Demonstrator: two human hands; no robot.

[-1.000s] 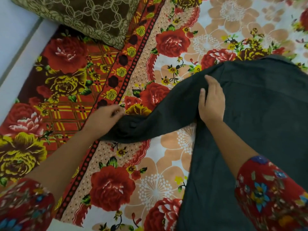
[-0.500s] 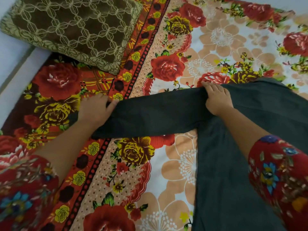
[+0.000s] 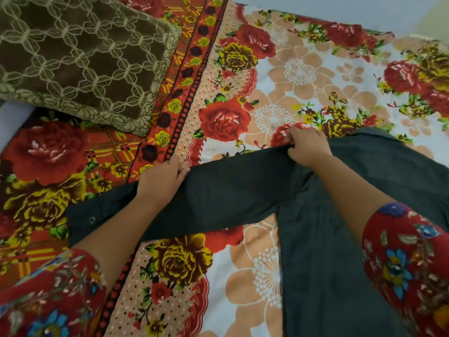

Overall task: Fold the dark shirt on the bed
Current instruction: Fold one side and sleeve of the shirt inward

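Note:
The dark shirt lies on the floral bed sheet, its body at the right. One sleeve stretches flat to the left, and its cuff with a small button shows beyond my left forearm. My left hand rests flat on the middle of the sleeve, fingertips at its upper edge. Where the sleeve meets the shoulder, my right hand pinches the shirt's top edge with curled fingers. My forearms hide parts of the sleeve and shirt body.
A brown patterned pillow lies at the back left of the bed. The bed's left edge and a pale floor strip show beside it. Open sheet extends behind the shirt and below the sleeve.
The sleeve went from bunched to pulled straight out to the left. My left hand moved off the cuff to mid-sleeve. My right hand shifted up to the shoulder edge and curled onto it.

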